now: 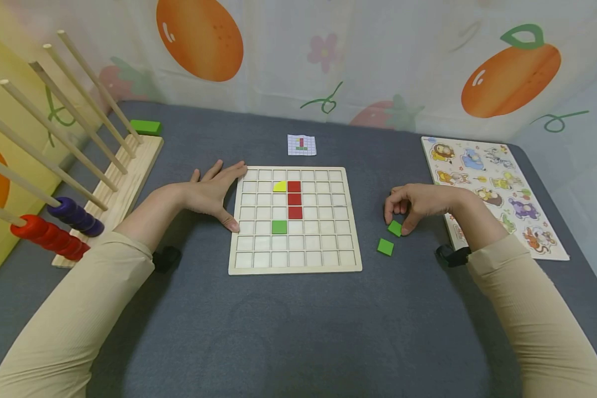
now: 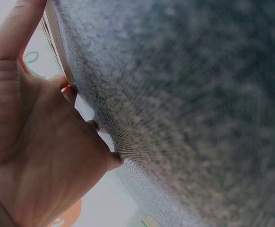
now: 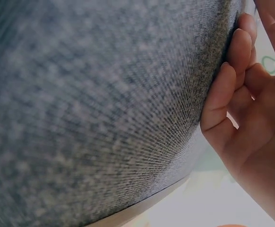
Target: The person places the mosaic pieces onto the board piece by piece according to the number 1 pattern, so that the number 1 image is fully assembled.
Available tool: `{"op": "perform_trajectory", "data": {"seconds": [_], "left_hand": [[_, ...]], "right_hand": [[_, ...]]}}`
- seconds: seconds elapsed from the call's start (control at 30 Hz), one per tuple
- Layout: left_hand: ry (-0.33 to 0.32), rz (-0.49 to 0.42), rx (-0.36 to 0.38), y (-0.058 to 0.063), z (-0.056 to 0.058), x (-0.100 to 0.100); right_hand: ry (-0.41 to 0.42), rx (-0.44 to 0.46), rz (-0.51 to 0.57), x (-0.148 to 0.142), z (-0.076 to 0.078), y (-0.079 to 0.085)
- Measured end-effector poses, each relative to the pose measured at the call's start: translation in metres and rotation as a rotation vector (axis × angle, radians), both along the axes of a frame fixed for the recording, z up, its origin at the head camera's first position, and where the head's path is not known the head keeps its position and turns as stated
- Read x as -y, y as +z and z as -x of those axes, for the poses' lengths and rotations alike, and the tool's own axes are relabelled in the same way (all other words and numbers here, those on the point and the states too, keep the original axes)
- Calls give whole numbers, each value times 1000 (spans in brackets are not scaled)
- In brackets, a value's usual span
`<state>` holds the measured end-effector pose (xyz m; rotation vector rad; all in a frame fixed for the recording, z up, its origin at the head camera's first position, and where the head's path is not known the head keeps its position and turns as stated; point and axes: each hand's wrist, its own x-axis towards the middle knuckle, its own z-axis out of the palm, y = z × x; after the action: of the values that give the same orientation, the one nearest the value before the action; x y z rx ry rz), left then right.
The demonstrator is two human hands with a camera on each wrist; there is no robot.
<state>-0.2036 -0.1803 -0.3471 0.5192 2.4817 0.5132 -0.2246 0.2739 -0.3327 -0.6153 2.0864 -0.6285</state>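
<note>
A wooden grid board [image 1: 323, 269] lies on the table. Set in its cells are a yellow tile with a slanted or curved edge [image 1: 280, 187], a column of red square tiles [image 1: 294, 199] and a green square tile [image 1: 279, 227]. My left hand [image 1: 206, 193] rests against the board's left side, fingers spread and thumb at the edge. To the right of the board, my right hand [image 1: 420, 203] pinches a green tile [image 1: 394, 228] between thumb and forefinger, at the tabletop. Another green tile [image 1: 385, 247] lies just in front of it. In the right wrist view the curled fingers [image 3: 222, 90] show, but the tile is hidden.
Behind the board lies a small pattern card [image 1: 301, 145]. At the left stands a wooden peg rack [image 1: 144, 160] with red beads [image 1: 50, 235] and purple beads [image 1: 79, 215]; a green block [image 1: 146, 127] sits behind it. An animal puzzle board [image 1: 497, 193] lies at the right, partly under the right forearm.
</note>
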Motion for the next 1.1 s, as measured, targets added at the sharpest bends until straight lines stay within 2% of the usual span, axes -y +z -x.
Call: {"op": "perform_trajectory", "data": {"seconds": [0.37, 0.6, 0.87, 1.1], "left_hand": [[-9, -1, -7, 0, 1, 0], [-16, 0, -8, 1, 1, 0], [-20, -4, -14, 0, 1, 1], [-23, 1, -15, 0, 1, 1]], "right_hand": [[1, -55, -18, 1, 0, 3], [-33, -79, -11, -1, 0, 6], [-97, -142, 3, 2, -1, 8], [-108, -212, 4, 6, 1, 6]]}}
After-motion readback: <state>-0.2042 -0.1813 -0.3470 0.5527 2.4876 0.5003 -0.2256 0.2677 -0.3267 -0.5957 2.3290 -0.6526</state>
